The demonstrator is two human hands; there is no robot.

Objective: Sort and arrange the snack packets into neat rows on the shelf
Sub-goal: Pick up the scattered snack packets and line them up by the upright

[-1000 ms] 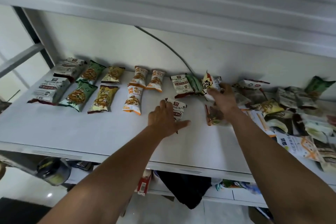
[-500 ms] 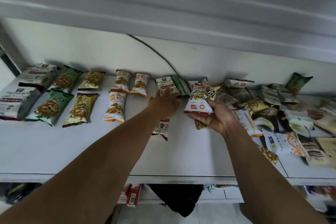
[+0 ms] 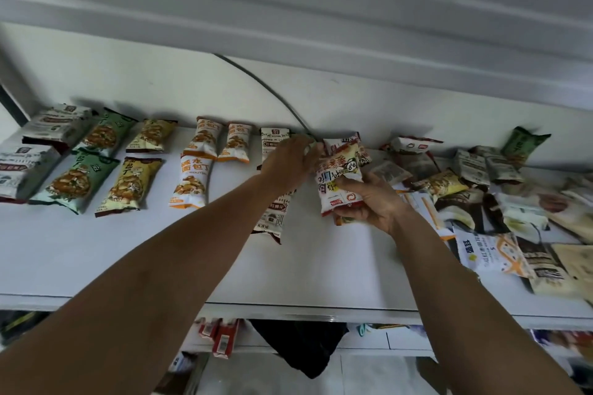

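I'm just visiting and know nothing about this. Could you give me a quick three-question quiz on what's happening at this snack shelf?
1. True or false: the right hand holds a packet.
2. At which end of the shelf does the unsorted pile lie? A. left B. right C. both
3. Fill in: the tidy rows on the left hold ___ orange-and-white packets.
Key: 1 true; 2 B; 3 three.
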